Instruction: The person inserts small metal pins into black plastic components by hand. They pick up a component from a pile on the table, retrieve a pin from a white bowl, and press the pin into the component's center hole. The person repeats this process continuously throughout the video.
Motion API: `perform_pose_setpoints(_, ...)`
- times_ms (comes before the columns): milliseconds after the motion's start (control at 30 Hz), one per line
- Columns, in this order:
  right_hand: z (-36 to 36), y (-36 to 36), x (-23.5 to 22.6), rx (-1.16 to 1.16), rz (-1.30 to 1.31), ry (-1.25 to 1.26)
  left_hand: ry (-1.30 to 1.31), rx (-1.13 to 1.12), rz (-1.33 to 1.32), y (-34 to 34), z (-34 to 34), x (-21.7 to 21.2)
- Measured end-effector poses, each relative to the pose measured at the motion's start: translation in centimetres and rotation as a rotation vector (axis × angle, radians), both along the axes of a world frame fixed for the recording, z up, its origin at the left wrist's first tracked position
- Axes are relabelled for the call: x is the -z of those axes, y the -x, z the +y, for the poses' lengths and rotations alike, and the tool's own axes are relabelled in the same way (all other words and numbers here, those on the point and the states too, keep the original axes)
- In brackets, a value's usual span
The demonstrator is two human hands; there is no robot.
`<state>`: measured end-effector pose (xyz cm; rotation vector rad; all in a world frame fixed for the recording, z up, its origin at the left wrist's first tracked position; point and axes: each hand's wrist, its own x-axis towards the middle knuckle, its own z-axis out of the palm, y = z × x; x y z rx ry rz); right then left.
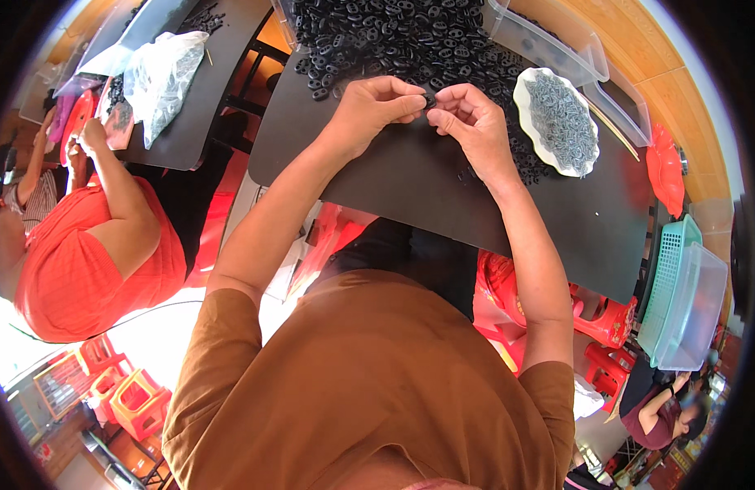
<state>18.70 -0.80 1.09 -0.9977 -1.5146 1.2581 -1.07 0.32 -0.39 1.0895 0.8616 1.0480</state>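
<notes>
Over the dark table, my left hand (pixel 376 113) pinches a small black plastic piece (pixel 429 100) between thumb and forefinger. My right hand (pixel 475 126) meets it from the other side, thumb and fingertips closed at the piece's edge. Whether the right fingertips also hold some tiny part is too small to see. Just beyond both hands spreads a large heap of black oval plastic pieces with holes (pixel 394 41). To the right of my right hand stands a white scalloped dish (pixel 524 106) full of small greyish, see-through bits (pixel 561 122).
Clear plastic bins (pixel 549 45) stand at the table's far right. A red dish (pixel 666 171) and stacked green and clear baskets (pixel 680 286) are on the right. At another table on the left, a person in red (pixel 91 245) works near a plastic bag (pixel 161 82). Red stools (pixel 136 400) stand behind.
</notes>
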Motion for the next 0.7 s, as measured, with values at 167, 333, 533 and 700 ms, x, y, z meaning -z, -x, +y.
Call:
perform_pose_setpoints(167, -0.18, -0.03, -0.03, 0.010, 0.054, 0.080, 0.036, 0.026, -0.053, -0.19, -0.28, -0.09)
perform_pose_setpoints(333, -0.38, -0.09, -0.56, 0.001, 0.079, 0.144, 0.044, 0.052, -0.054, -0.14, -0.44, -0.34)
perform_pose_setpoints(533, -0.41, -0.03, -0.49, -0.005, 0.087, 0.151, 0.000, 0.082, -0.059, -0.07, -0.42, -0.16)
perform_pose_setpoints(700, -0.39, 0.01, -0.30, 0.015, 0.079, 0.061, -0.008, 0.104, -0.048, 0.00, -0.50, -0.25)
